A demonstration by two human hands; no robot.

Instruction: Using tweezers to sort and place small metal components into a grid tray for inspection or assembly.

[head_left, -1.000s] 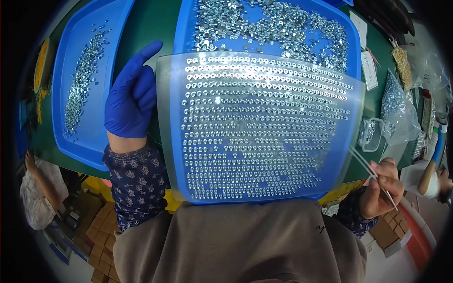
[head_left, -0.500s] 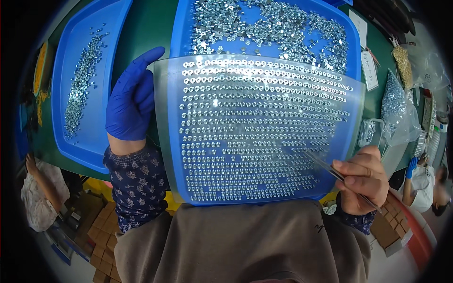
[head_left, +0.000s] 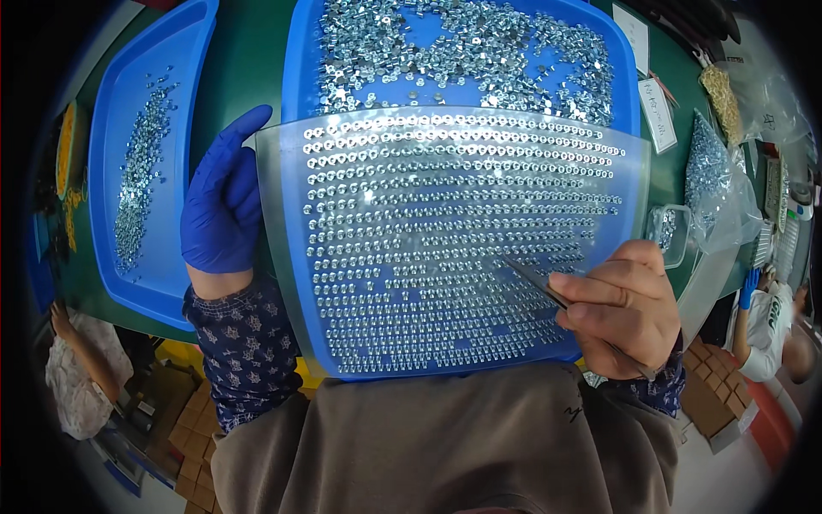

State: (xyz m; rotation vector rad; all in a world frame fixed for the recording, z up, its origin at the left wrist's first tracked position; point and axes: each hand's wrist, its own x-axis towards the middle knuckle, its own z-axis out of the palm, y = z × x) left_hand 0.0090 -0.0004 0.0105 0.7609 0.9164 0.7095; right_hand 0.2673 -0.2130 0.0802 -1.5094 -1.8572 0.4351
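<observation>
A clear plastic plate (head_left: 291, 257) with rows of small metal nuts seated in its holes lies tilted over a blue tray (head_left: 300, 51) heaped with loose nuts. My left hand (head_left: 221, 206), in a blue glove, grips the plate's left edge. My bare right hand (head_left: 623, 310) pinches thin metal tweezers (head_left: 538, 283); their tip rests on the plate's lower right rows, where some holes are bare.
A second blue tray (head_left: 184, 51) with a strip of nuts lies to the left on the green table (head_left: 248, 60). Plastic bags of parts (head_left: 715, 167) and a clear cup (head_left: 670, 231) sit on the right. Other people work at both lower sides, beside cardboard boxes.
My right hand has come in from the right edge onto the plate, bringing the tweezers' tip over the lower right rows. The left hand has kept its hold.
</observation>
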